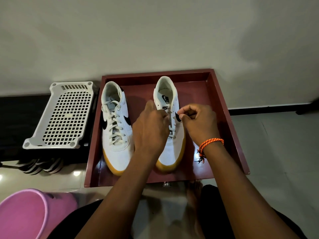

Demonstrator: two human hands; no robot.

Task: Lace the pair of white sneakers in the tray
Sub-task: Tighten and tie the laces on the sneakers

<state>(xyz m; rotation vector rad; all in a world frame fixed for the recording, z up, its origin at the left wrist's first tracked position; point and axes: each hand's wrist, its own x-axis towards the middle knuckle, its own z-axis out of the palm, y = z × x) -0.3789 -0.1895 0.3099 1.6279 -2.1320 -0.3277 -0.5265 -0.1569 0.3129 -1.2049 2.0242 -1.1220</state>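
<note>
A glossy pale tiled floor (276, 152) carries a dark red wooden tray (222, 118) set against the wall. Just left of the tray, a white perforated plastic rack (65, 116) lies on a low black surface (13, 126). Nearer the camera and left of the tray sits a pink plastic tub (25, 214); striped sandals (41, 165) lie between them.

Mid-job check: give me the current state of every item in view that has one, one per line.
left sneaker: fully laced, standing in the tray, untouched.
right sneaker: laced only partway, upper eyelets bare.
lace: being threaded, pinched at both ends.
left hand: fingers curled on the lace over the right sneaker.
right hand: pinches the lace end.
tray: holds both sneakers.
white basket: upside down, beside the tray.
</note>
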